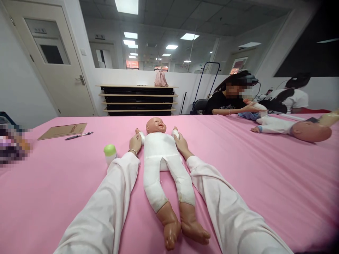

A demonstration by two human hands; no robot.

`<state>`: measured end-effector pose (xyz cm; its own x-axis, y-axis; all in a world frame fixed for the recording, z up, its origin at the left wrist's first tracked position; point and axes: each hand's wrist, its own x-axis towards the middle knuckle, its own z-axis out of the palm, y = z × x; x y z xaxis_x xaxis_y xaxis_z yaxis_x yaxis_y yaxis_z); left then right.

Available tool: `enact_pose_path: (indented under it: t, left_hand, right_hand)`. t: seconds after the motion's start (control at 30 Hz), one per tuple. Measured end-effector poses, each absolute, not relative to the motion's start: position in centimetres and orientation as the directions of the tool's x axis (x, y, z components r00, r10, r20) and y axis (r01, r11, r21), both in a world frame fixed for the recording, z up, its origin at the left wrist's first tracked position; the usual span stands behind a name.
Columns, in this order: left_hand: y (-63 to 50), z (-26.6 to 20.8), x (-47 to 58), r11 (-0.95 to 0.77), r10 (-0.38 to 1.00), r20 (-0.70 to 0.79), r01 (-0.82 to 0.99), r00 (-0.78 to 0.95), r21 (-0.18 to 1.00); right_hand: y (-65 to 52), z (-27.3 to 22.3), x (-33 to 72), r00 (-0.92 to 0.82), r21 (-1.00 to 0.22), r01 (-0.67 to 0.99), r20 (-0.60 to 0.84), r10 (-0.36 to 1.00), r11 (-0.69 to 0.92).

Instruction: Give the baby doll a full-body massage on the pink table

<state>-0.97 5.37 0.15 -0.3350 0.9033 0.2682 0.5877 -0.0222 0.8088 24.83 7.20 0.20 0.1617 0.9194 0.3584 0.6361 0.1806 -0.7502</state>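
A baby doll with a white cloth body and bare plastic head and feet lies on its back, feet toward me, on a pink-covered table. My left hand, with a beaded bracelet at the wrist, is wrapped round the doll's arm on the left. Round the doll's other arm, on the right, my right hand is closed. Both doll arms lie beside its body, their small hands showing past my fingers. Close to my left forearm stands a small white bottle with a green cap.
Farther left lie a brown notebook and a pen. Across the table at right, a person in a black top handles another doll. Behind are a second person and a low stack of shelves with a pink backpack.
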Motion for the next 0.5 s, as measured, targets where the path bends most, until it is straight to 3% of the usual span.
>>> enact_pose_path:
  t: [0.3, 0.5]
  left_hand:
    - [3.7, -0.1, -0.9, -0.149, 0.842, 0.328, 0.401, -0.427, 0.904]
    - [1.7, 0.0, -1.2, -0.159, 0.814, 0.337, 0.376, -0.474, 0.913]
  right_hand:
    - [6.3, -0.2, 25.1, 0.321, -0.835, 0.48, 0.453, 0.832, 0.269]
    - [3.6, -0.1, 25.9, 0.201, -0.822, 0.356, 0.533, 0.822, 0.445]
